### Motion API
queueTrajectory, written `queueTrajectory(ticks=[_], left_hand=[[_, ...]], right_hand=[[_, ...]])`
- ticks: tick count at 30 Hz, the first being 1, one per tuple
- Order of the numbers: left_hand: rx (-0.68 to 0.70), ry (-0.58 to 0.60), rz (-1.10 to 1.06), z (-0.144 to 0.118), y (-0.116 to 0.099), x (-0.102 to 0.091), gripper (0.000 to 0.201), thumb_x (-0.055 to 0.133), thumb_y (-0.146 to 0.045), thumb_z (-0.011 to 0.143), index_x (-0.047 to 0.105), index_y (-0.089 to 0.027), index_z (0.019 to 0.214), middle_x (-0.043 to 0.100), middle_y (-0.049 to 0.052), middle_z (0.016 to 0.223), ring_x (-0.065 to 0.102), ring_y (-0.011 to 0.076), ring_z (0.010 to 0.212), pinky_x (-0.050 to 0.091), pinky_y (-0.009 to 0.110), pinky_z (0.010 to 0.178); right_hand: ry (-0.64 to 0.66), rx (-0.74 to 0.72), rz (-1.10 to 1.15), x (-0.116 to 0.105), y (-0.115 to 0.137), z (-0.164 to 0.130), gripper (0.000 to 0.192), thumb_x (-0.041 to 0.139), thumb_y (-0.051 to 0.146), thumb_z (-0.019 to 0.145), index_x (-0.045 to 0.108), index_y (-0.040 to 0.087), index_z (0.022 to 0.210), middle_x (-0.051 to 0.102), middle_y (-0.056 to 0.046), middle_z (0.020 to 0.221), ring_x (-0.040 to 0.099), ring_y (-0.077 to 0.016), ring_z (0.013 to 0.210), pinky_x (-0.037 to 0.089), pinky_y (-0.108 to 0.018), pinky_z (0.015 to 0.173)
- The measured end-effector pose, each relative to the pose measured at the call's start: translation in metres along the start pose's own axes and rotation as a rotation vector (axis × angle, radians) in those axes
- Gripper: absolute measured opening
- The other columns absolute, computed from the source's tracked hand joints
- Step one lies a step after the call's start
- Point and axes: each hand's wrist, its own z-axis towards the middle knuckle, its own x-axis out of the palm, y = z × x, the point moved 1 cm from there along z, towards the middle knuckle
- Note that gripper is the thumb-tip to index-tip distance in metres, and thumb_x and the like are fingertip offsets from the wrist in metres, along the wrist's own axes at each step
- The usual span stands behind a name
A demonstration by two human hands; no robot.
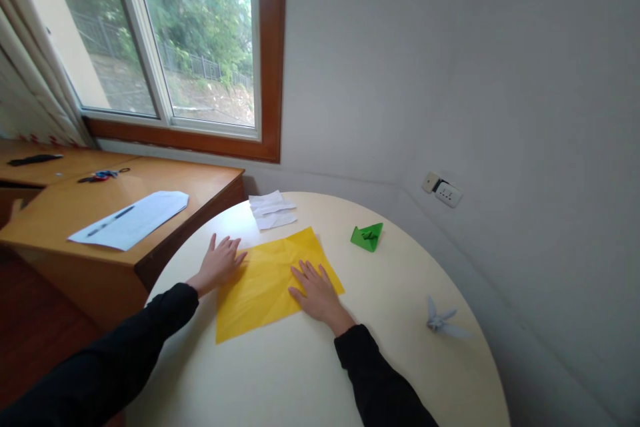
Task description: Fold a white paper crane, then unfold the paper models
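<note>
Yellow paper (265, 293) lies in front of you on the round table (280, 380), spread out with its sheet turned at a slant and faint creases running across it. Your left hand (219, 262) rests at its left edge, near the far corner, with the thumb over the sheet and the other fingers pointing away from you. Those fingers are spread and released; whether every fingertip touches the paper is hard to tell from this angle. Your right hand (319, 293) lies palm down over the right part of the sheet, its fingers likewise spread and released, resting on the surface without a grasp. A black sleeve (360, 353) covers your right arm down to the wrist, and the left arm is clothed the same way.

Just beyond the sheet, near the table's far edge, you have some white papers (273, 209). To the right of the sheet sits a green folded paper (368, 237), and farther right and closer to you, near the rim, stands a pale paper figure (440, 322) with pointed, wing-like parts.

Past your left hand, a wooden table (210, 177) carries a white sheet (150, 213) with a dark pen (111, 221) lying on it. Behind it rises the window (200, 40), and a wall socket (448, 194) is set low in the wall at right.
</note>
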Motion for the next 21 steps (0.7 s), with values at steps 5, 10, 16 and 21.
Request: queueTrajectory(ticks=[5,10,16,21], left_hand=[[-0.057,0.273,-0.168,0.017,-0.014,-0.013,0.044,0.047,-0.054,0.076,0.061,-0.017,0.092,0.068,0.016,0.095,0.058,0.0339,0.102,0.028,0.05,0.098],[-0.156,0.38,-0.271,0.025,-0.022,-0.015,0.044,0.061,-0.056,0.058,0.062,-0.017,0.079,0.069,0.016,0.088,0.063,0.0331,0.081,0.044,0.039,0.07],[-0.21,0.482,-0.519,0.026,-0.028,-0.025,0.026,0.064,-0.042,0.052,0.06,-0.017,0.058,0.063,0.003,0.058,0.056,0.0205,0.056,0.036,0.026,0.049],[-0.219,0.44,-0.708,0.035,-0.028,-0.047,0.025,0.068,-0.037,0.048,0.052,-0.017,0.044,0.051,-0.002,0.045,0.046,0.0143,0.048,0.03,0.024,0.044]], right_hand=[[0.03,-0.135,0.011,-0.006,0.009,-0.009,0.053,0.044,0.046,0.087,0.041,0.022,0.134,0.034,-0.008,0.145,0.025,-0.0226,0.136,0.011,-0.046,0.111],[0.031,-0.173,0.047,-0.009,0.012,-0.012,0.056,0.05,0.047,0.084,0.042,0.021,0.134,0.036,-0.008,0.144,0.025,-0.0215,0.136,0.01,-0.045,0.112],[0.018,-0.182,0.086,-0.012,0.01,-0.012,0.058,0.051,0.049,0.083,0.04,0.026,0.135,0.036,-0.006,0.144,0.025,-0.0205,0.136,0.011,-0.043,0.112],[0.002,-0.169,0.076,-0.009,0.009,-0.01,0.058,0.053,0.045,0.082,0.042,0.022,0.134,0.035,-0.008,0.144,0.025,-0.022,0.135,0.011,-0.043,0.112]])
